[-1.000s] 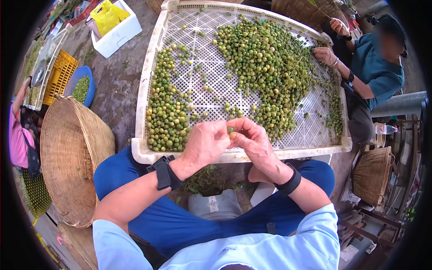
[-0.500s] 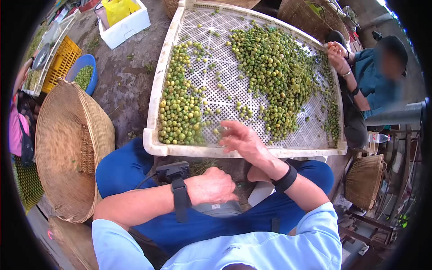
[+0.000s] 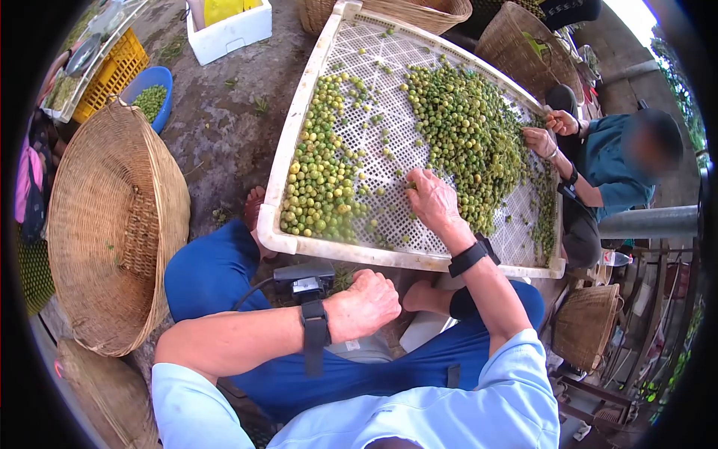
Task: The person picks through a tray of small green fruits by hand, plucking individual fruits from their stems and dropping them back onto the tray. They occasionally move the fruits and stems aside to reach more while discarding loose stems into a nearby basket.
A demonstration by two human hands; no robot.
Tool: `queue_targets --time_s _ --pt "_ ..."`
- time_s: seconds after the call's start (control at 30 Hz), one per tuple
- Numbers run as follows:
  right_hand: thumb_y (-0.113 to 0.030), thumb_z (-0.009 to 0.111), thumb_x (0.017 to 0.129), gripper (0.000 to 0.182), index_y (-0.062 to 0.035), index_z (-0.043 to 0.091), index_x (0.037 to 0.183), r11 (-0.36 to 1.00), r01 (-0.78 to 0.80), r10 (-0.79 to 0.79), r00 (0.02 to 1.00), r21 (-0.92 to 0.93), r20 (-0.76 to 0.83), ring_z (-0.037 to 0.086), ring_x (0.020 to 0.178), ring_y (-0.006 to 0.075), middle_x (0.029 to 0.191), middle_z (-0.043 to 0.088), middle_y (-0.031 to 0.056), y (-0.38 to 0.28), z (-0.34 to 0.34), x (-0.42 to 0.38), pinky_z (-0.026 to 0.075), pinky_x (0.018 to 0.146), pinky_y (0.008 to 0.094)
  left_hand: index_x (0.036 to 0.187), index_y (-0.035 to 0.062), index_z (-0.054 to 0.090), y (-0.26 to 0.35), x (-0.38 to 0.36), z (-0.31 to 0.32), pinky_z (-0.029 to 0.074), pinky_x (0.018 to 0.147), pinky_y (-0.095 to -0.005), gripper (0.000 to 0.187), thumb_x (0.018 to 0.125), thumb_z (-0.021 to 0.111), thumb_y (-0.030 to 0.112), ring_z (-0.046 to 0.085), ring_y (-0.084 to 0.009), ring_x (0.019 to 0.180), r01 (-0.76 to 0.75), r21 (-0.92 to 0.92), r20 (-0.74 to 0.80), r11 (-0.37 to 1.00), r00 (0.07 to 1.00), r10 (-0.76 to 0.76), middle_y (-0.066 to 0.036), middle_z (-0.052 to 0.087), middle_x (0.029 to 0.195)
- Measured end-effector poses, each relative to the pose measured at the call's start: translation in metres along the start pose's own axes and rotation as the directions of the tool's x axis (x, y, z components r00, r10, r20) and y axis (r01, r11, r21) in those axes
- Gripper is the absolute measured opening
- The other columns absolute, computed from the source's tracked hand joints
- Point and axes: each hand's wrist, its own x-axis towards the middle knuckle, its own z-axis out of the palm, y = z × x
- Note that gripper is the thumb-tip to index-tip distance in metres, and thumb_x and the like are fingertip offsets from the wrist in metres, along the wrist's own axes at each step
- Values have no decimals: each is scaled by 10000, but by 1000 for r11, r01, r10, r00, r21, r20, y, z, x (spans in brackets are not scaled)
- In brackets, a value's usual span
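A white plastic mesh tray [image 3: 419, 258] lies before my knees, holding small round green fruit. Yellowish-green fruit [image 3: 318, 187] is gathered along its left side, and a larger heap of greener fruit with stems [image 3: 467, 127] covers the right half. My right hand [image 3: 435, 202] reaches over the near middle of the tray, left of the heap, its fingers bent down and closed at a small green fruit by the fingertips. My left hand [image 3: 364, 303] is curled closed above my lap, in front of the tray's near edge; whatever it holds, if anything, is hidden.
A co-worker's hands [image 3: 542, 138] work at the tray's right edge. A large wicker basket [image 3: 90, 224] stands at my left, with a blue basin of fruit [image 3: 166, 105], a yellow crate [image 3: 108, 71] and a white foam box [image 3: 232, 37] beyond. More baskets [image 3: 587, 325] stand at right.
My right hand has moved forward and right from the tray's near edge onto the mesh beside the heap, its fingers now closed. My left hand stays curled. The view has shifted slightly.
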Motion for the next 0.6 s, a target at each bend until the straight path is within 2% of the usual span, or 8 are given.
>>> queue_targets --time_s 0.1,0.2,0.27,0.3,0.4,0.43,0.5,0.6 --pt "-126 603 765 221 -76 527 967 999 25 -25 1000 26 4 591 790 356 862 591 142 1 0 3 472 695 449 724 68 626 -1 1 -4 403 514 -310 137 627 655 161 563 -180 654 19 75 0 997 1000 -19 -48 557 681" --pt "-145 615 780 239 -64 542 993 988 2 -5 1000 157 19 600 721 299 799 606 131 -5 -5 6 472 659 406 713 65 632 2 2 -5 400 508 -310 144 617 661 169 562 -172 649 35 76 -21 997 999 -33 -45 554 669" --pt "-161 624 801 271 -56 554 1041 775 -142 60 987 616 152 579 681 211 763 610 111 -27 -21 11 462 639 351 707 68 639 3 1 -6 402 505 -311 145 611 664 173 568 -171 652 9 57 -37 998 999 -7 -43 558 665" --pt "-175 639 817 309 -64 555 1093 767 -154 69 985 623 159 537 670 143 770 608 93 -27 -21 16 447 630 309 707 68 639 4 0 -5 402 505 -311 145 611 664 173 568 -171 652 13 56 -35 998 999 -11 -43 558 665" --pt "-169 593 825 211 -65 554 1004 944 -62 77 996 323 -34 602 745 308 839 627 133 -12 -4 26 474 683 411 715 77 644 3 -1 -5 405 505 -312 150 608 667 179 572 -174 656 21 98 -66 995 998 -15 -39 564 669" --pt "-169 593 825 211 -65 554 1004 945 -57 72 997 322 -35 602 745 308 839 627 133 -10 1 28 474 683 411 714 80 642 3 -1 -7 404 503 -313 144 612 667 178 574 -175 662 21 92 -26 996 999 -18 -38 566 674" --pt "-172 574 824 182 -63 545 966 989 37 -29 998 146 -58 589 813 369 869 618 143 -6 7 30 470 712 458 713 82 641 2 0 -10 404 502 -314 138 616 666 178 575 -177 668 23 85 11 996 1000 -24 -37 568 679" --pt "-170 572 823 154 -63 554 932 996 17 -13 999 93 -38 585 844 366 874 610 142 -5 15 34 467 722 464 725 77 629 -2 0 -10 407 517 -315 142 628 664 175 577 -179 682 18 80 24 997 1000 -20 -41 571 691"
